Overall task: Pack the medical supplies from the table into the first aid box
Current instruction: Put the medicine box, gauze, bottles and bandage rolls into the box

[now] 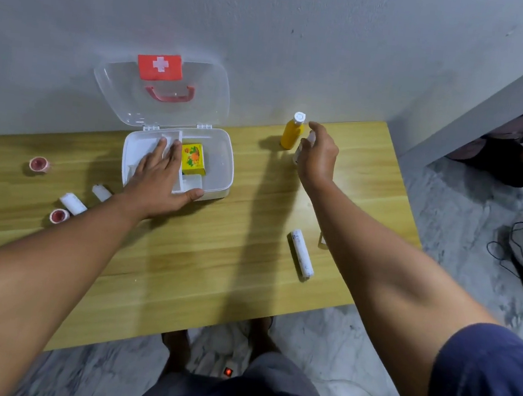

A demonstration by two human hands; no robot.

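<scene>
From the head camera we look down on a wooden table [215, 257] set against a grey wall. Toward the far left of it stands the first aid box [221, 168], white, with its clear lid [206, 95] swung up against the wall; the lid carries a red label with a white cross and a red handle. Inside the box we see a yellow carton [194, 159] lying in the middle section, just right of a white divider.

Our left hand [159, 177] lies flat over the left part of the box, fingers spread across the tray and the thumb resting on the near rim; it grips nothing.

Our right hand [319, 155] hovers at the far right of the table, fingers loosely curled around a small pale bottle [297, 155] that is mostly hidden behind the palm; we cannot tell whether the fingers are pressing on it or only closing in. Just left of that hand stands an orange bottle [292, 133] with a white cap, upright.

On the near right lies a white bandage roll [301, 255], well apart from the box. Left of the box we see two more white rolls [73, 204] [101, 192] lying side by side, and two tape rolls with reddish cores [38, 164] [57, 215], one farther and one nearer
</scene>
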